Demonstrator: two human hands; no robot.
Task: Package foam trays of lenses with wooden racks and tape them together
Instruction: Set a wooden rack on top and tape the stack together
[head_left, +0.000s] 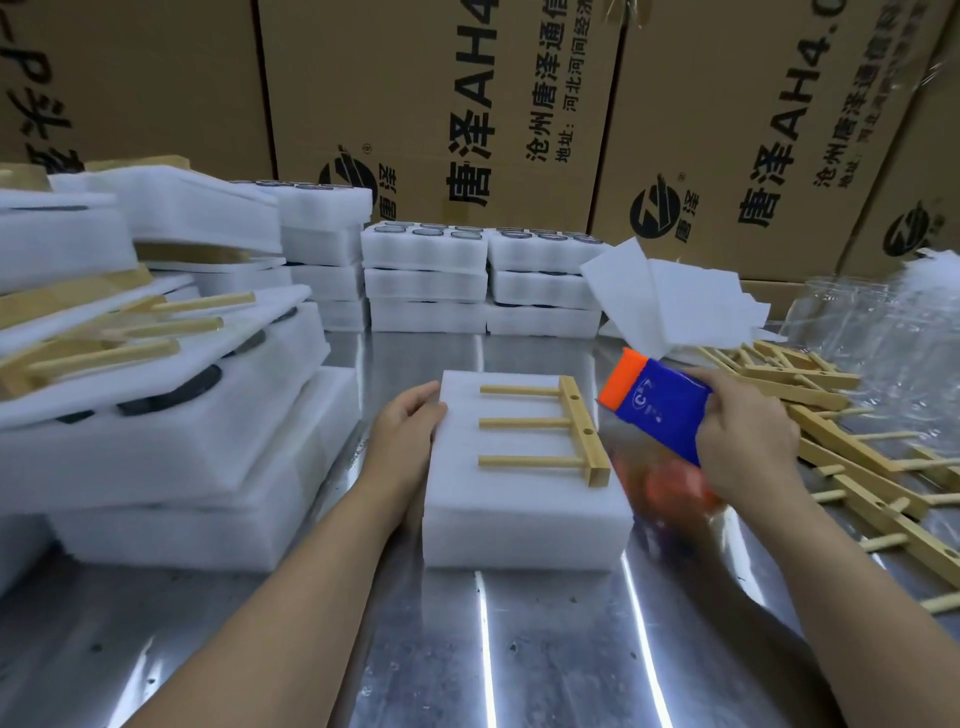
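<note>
**Dispenser in hand, we ready the tape for rack and block.**

Our right hand (743, 447) is wrapped firmly round the blue-and-orange dispenser (655, 410), held just beside the block's right side; its lower end is blurred, so we cannot tell if it touches. Our left hand (410, 422) cups the left edge of the foam block (519, 514), fingers bent over the top corner. The block sits mid-table (519, 649) with the rack (563, 431) lying on top, pegs pointing left. To do this well, we judge, the left hand should press so nothing slides, and the tape should start low on one side and run taut across the rack's bar. We count one dispenser, one block, one rack with three pegs, two back stacks (426, 275) of three trays each, and loose racks (831, 452) at right, too tangled to count.
</note>
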